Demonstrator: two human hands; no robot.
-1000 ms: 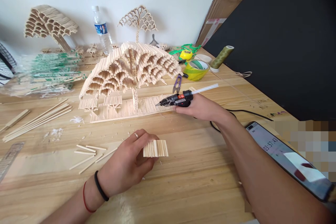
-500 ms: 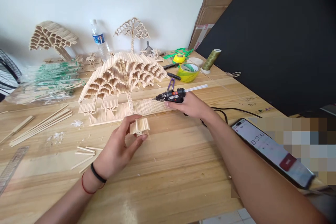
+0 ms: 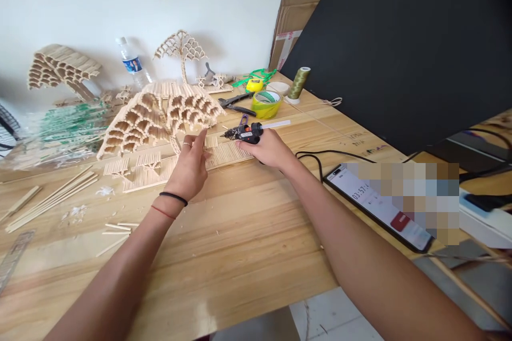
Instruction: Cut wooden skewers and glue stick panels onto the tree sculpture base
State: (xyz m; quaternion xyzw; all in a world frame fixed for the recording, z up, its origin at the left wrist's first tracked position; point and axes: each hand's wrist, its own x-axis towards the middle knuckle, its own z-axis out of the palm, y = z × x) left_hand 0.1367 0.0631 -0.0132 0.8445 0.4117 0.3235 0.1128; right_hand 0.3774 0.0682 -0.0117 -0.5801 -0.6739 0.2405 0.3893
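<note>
My left hand (image 3: 191,168) is closed round a miniature table made of wooden sticks (image 3: 212,141), at the slatted base (image 3: 228,155) of a stick-built tree. Its fingers hide most of the piece, and I cannot tell whether it touches the base. My right hand (image 3: 272,150) grips a black hot glue gun (image 3: 247,133), with a clear glue stick (image 3: 277,124) sticking out of its back. The gun's nozzle points left, close beside the little table. The tree's broad canopy (image 3: 134,117) rises behind my left hand. Similar little tables (image 3: 148,159) stand on the left part of the base.
Loose sticks (image 3: 54,198) and glue scraps (image 3: 77,214) lie at left. Behind are a water bottle (image 3: 131,62), another stick tree (image 3: 183,53), pliers (image 3: 240,102), yellow tape (image 3: 266,104) and a thread spool (image 3: 299,85). A phone (image 3: 376,208) and a black cable (image 3: 320,155) are at right.
My left hand has carried the small stick table forward from above the bare tabletop to the base, near the glue gun. My right hand still holds the gun. The view has shifted right.
</note>
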